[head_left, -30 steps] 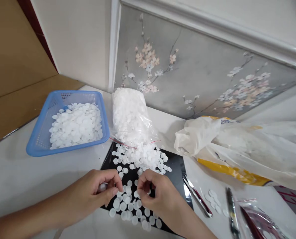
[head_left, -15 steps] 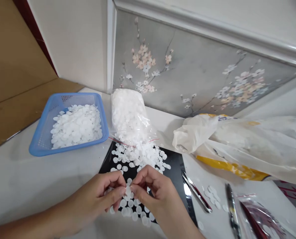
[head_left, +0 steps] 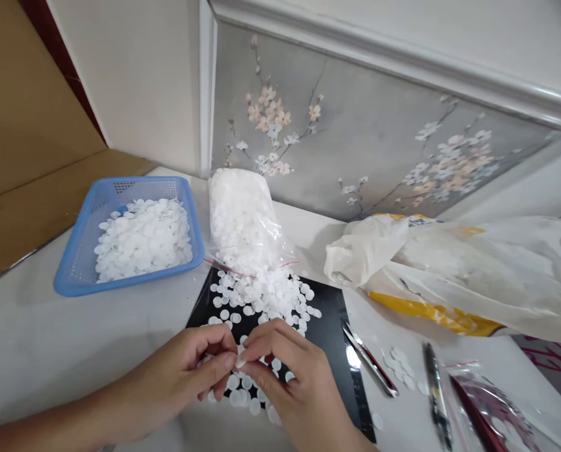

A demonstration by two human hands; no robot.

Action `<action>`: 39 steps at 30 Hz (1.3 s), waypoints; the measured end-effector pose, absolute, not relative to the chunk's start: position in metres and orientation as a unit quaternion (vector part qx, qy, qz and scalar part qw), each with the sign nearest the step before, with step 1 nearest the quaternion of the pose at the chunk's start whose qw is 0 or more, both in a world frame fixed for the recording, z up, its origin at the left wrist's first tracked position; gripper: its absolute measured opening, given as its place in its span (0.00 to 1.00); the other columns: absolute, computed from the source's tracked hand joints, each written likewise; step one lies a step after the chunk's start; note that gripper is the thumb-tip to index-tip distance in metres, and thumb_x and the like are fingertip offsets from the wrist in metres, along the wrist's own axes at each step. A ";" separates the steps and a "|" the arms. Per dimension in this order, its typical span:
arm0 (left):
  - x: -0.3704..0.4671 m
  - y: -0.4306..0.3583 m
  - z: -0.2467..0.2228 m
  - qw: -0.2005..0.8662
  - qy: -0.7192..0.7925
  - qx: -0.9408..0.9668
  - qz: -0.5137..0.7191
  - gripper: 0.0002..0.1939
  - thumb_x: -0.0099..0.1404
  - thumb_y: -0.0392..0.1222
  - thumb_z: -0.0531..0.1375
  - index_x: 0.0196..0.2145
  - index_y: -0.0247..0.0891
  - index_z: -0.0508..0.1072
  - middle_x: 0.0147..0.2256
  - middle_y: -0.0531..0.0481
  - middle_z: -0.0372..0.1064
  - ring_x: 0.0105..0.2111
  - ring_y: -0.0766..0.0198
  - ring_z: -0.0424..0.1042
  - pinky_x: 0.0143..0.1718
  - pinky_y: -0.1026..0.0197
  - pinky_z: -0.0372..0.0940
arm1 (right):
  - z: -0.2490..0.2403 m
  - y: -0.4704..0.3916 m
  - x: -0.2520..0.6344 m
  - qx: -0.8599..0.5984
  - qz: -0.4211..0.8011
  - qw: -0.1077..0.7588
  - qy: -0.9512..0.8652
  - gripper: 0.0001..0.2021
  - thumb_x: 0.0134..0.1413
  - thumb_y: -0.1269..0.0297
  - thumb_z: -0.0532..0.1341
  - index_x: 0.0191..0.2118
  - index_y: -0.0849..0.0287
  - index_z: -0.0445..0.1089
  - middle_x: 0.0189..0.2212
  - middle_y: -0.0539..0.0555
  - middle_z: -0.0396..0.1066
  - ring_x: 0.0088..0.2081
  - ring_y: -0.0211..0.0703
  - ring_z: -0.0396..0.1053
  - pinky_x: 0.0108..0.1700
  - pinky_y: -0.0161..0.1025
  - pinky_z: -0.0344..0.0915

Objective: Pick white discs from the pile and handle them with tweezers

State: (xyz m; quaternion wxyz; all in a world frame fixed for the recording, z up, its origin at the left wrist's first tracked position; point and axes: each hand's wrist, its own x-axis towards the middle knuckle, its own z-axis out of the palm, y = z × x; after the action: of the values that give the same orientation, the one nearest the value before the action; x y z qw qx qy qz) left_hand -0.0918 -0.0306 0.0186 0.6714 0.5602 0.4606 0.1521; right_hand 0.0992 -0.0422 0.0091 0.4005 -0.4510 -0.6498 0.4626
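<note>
My left hand and my right hand meet fingertip to fingertip over a black mat. A small white translucent disc is pinched where they meet, with thumb and fingers of both hands closed at it. More white pieces show faintly inside the curled left fingers. Loose discs lie on the mat under and in front of my hands. Behind my fingers, a heap of the same discs spills from the mouth of a clear zip bag.
A blue plastic basket holding many discs stands at the left. Tweezers, a few discs, a pen and a small zip bag lie at the right. A white and yellow plastic bag lies behind them.
My right hand has shifted slightly left and down, its fingers closing in against the left fingertips at the disc. My left hand stays almost in place. The view has moved slightly.
</note>
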 end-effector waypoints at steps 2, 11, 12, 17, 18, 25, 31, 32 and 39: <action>-0.093 -0.030 0.017 0.689 0.449 0.547 0.161 0.18 0.69 0.56 0.51 0.31 0.39 0.64 0.25 0.57 0.62 0.24 0.68 0.57 0.25 0.66 0.50 | 0.012 -0.041 0.099 -0.482 0.552 0.382 -0.564 0.06 0.54 0.64 0.64 0.29 0.58 0.71 0.27 0.52 0.73 0.30 0.41 0.71 0.32 0.35 0.65; -0.091 -0.026 0.017 0.696 0.463 0.523 0.168 0.20 0.67 0.61 0.51 0.36 0.40 0.66 0.24 0.57 0.62 0.24 0.69 0.57 0.23 0.67 0.50 | 0.011 -0.036 0.100 -0.465 0.750 0.358 -0.307 0.20 0.41 0.50 0.72 0.27 0.63 0.69 0.22 0.52 0.75 0.21 0.37 0.72 0.25 0.32 0.65; -0.090 -0.027 0.018 0.695 0.461 0.526 0.166 0.20 0.67 0.61 0.51 0.35 0.40 0.65 0.24 0.57 0.62 0.24 0.69 0.57 0.23 0.67 0.50 | 0.010 -0.036 0.099 -0.463 0.752 0.355 -0.307 0.20 0.40 0.50 0.72 0.26 0.63 0.69 0.22 0.52 0.75 0.21 0.36 0.72 0.24 0.32 0.64; -0.087 -0.031 0.021 0.675 0.454 0.558 0.165 0.17 0.67 0.57 0.54 0.32 0.40 0.65 0.25 0.57 0.62 0.25 0.68 0.57 0.25 0.66 0.52 | 0.008 -0.041 0.094 -0.460 0.735 0.338 -0.367 0.21 0.44 0.48 0.70 0.26 0.62 0.67 0.19 0.49 0.72 0.18 0.32 0.67 0.23 0.30 0.61; -0.087 -0.031 0.021 0.670 0.453 0.564 0.166 0.17 0.67 0.56 0.54 0.31 0.40 0.65 0.25 0.57 0.62 0.25 0.68 0.58 0.26 0.66 0.52 | 0.008 -0.042 0.093 -0.456 0.735 0.332 -0.376 0.21 0.45 0.47 0.69 0.27 0.61 0.67 0.19 0.48 0.71 0.17 0.31 0.65 0.22 0.30 0.60; -0.089 -0.030 0.019 0.684 0.452 0.542 0.185 0.18 0.68 0.58 0.53 0.31 0.40 0.63 0.24 0.57 0.62 0.24 0.68 0.57 0.25 0.66 0.51 | 0.009 -0.041 0.104 -0.477 0.682 0.358 -0.423 0.20 0.54 0.46 0.62 0.27 0.58 0.62 0.18 0.45 0.66 0.15 0.29 0.57 0.19 0.28 0.54; -0.087 -0.027 0.018 0.679 0.455 0.534 0.214 0.17 0.65 0.56 0.58 0.30 0.38 0.67 0.23 0.57 0.61 0.25 0.68 0.57 0.26 0.66 0.52 | 0.012 -0.042 0.105 -0.435 0.443 0.410 -0.667 0.05 0.55 0.70 0.63 0.37 0.54 0.74 0.34 0.52 0.75 0.33 0.39 0.71 0.35 0.35 0.67; -0.086 -0.027 0.019 0.685 0.451 0.531 0.212 0.17 0.65 0.56 0.58 0.30 0.38 0.68 0.24 0.57 0.61 0.25 0.68 0.57 0.26 0.66 0.52 | 0.012 -0.042 0.104 -0.431 0.417 0.406 -0.690 0.05 0.56 0.70 0.61 0.35 0.54 0.75 0.33 0.52 0.75 0.33 0.40 0.72 0.36 0.35 0.67; -0.085 -0.027 0.021 0.783 0.452 0.347 0.248 0.20 0.67 0.56 0.54 0.41 0.36 0.73 0.38 0.44 0.74 0.39 0.59 0.72 0.37 0.61 0.63 | 0.009 -0.035 0.116 -0.523 0.601 0.352 -0.491 0.12 0.53 0.56 0.65 0.29 0.60 0.71 0.24 0.50 0.73 0.26 0.36 0.68 0.28 0.33 0.65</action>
State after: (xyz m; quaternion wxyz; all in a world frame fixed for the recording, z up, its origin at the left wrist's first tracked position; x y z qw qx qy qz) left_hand -0.0852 -0.0272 0.0215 0.7833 0.3475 0.4520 0.2476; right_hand 0.1160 -0.0350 0.0092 0.3523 -0.5231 -0.4909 0.6011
